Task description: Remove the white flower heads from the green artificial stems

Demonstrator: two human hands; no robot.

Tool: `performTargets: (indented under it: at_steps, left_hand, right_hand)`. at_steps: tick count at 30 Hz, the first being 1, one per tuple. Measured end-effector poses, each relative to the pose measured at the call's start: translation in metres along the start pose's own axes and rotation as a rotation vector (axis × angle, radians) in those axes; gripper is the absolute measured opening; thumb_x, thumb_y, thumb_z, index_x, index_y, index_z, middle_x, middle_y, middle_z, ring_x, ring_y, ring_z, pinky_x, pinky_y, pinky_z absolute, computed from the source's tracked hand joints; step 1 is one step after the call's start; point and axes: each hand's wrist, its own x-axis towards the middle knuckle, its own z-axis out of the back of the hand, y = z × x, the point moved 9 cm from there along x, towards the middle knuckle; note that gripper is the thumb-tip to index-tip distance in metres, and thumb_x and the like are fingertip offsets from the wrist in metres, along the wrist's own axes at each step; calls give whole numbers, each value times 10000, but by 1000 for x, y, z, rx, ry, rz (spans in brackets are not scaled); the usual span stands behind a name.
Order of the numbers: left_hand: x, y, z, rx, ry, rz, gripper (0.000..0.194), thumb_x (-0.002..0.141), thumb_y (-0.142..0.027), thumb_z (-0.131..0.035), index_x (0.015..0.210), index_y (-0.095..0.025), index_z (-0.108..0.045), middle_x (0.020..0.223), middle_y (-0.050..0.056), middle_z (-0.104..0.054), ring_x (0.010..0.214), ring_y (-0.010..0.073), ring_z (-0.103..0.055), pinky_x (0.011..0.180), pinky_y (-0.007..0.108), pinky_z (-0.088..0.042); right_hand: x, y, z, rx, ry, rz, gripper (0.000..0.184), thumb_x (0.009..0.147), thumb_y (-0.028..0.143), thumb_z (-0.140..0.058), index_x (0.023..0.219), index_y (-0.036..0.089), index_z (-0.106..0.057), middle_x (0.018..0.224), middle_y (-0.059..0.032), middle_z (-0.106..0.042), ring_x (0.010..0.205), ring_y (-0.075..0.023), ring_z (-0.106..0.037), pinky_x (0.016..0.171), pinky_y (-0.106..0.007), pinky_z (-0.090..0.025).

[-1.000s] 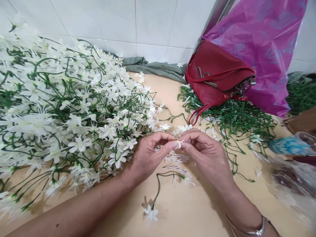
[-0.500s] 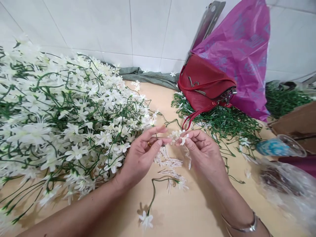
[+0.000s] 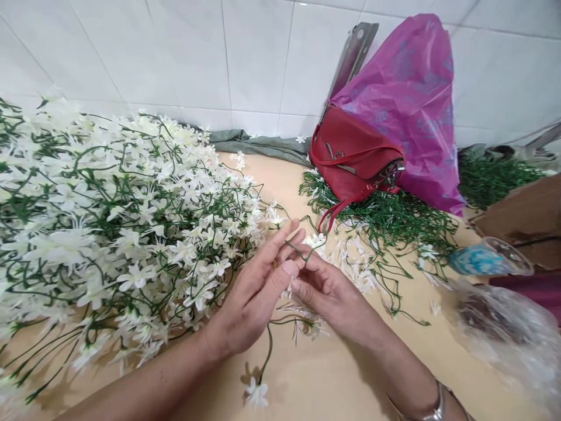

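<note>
- Head view: left hand (image 3: 256, 295) and right hand (image 3: 326, 292) are meeting at the fingertips above the table (image 3: 342, 374), thumbs and forefingers pressing together on a thin green stem (image 3: 302, 252).
- Left thumb and forefinger are pinching shut on that stem; the other left fingers (image 3: 280, 237) are stretching out straight, slightly apart, toward the wall.
- Right fingers are curling in under the left thumb, closing on the same stem; whether they also hold a loose bloom cannot be told.
- Stem is arching up from the pinch and ending in a small white flower (image 3: 316, 240) just beyond the fingertips.
- Lower part of the sprig is trailing down between the wrists, lying on the table with a second flower (image 3: 256, 393) at its end.
- Bracelet (image 3: 433, 403) is showing on the right wrist.
- Loose white petals (image 3: 359, 272) are lying scattered just right of the hands.
- Big heap of white flowers (image 3: 123, 234) on green stems is covering the table left of the hands, touching the left forearm's side.
- Bare green stems (image 3: 394, 219) are piling beyond the right hand, under a red handbag (image 3: 350, 158).
- Purple plastic bag (image 3: 407, 105) is leaning on the tiled wall behind the handbag.
- Clear plastic bag (image 3: 508, 333) is sitting at far right, well apart from the hands.
</note>
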Motion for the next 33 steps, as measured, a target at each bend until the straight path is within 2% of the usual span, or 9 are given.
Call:
performTargets:
  at_steps: [3,6,10,15,17,21,26,30,33]
  left_hand:
    - [-1,-1,-4,87,33,-22,534,1081,-292,-494,1602,-364,-405,1659,15,-443,1535,260,-415,1305,490,-305]
    - [1,-1,4,128,-48,-77,478,1072,-276,-509,1547,-320,-501,1580,58,-551,1460,272,-522,1270,500,-377]
    - [4,7,19,155,-173,-93,430,1039,-261,-580,1469,-247,-580,1438,103,-675,1322,265,-654,1186,458,-493]
    - [8,12,22,280,-154,-72,360,1030,-247,-579,1380,-192,-639,1334,123,-734,1184,247,-733,1081,417,-565]
    - [9,10,19,346,-116,-91,338,1035,-228,-551,1355,-201,-656,1273,110,-760,1158,236,-737,1074,421,-561]
    - [9,-3,15,503,-72,-193,334,1035,-186,-519,1322,-239,-683,1200,86,-766,1128,219,-713,1046,416,-553]
    - [0,-31,17,728,-235,-392,327,977,-184,-628,1290,-243,-702,1165,102,-675,1099,232,-650,947,403,-586]
    - [-8,-38,-2,778,-146,-554,413,982,-122,-621,1380,-230,-612,1274,98,-707,1205,216,-666,1046,403,-579]
    - [-10,-38,-4,722,-114,-584,364,1001,-97,-603,1347,-211,-626,1234,70,-772,1131,172,-734,1011,336,-610]
  right_hand:
    - [-2,6,17,-1,-137,41,199,899,465,-755,929,273,-710,1230,-67,-659,1003,-224,-635,852,-354,-546]
    - [-3,15,27,17,-174,92,212,886,459,-771,860,261,-697,1377,-64,-616,1076,-238,-638,873,-361,-545]
    - [-4,17,37,116,-223,110,219,847,454,-811,825,269,-696,1161,-60,-695,1035,-245,-641,911,-382,-528]
    - [-1,16,45,341,-279,106,259,742,439,-903,799,268,-717,1178,-25,-677,821,-165,-619,826,-331,-525]
    - [0,18,45,372,-269,103,261,735,434,-912,796,268,-721,1108,-19,-695,785,-150,-605,787,-305,-517]
    - [1,22,45,324,-249,111,266,734,427,-916,785,266,-711,897,-4,-703,709,-146,-581,733,-288,-504]
    - [-3,22,56,219,-374,196,179,818,367,-862,814,261,-717,943,-3,-737,774,-147,-636,798,-282,-525]
    - [-8,30,46,89,-324,295,66,896,279,-792,870,259,-735,1010,-18,-766,913,-166,-697,864,-283,-547]
    - [-13,40,35,41,-262,366,49,903,229,-786,882,260,-754,1002,-17,-778,922,-158,-725,854,-267,-570]
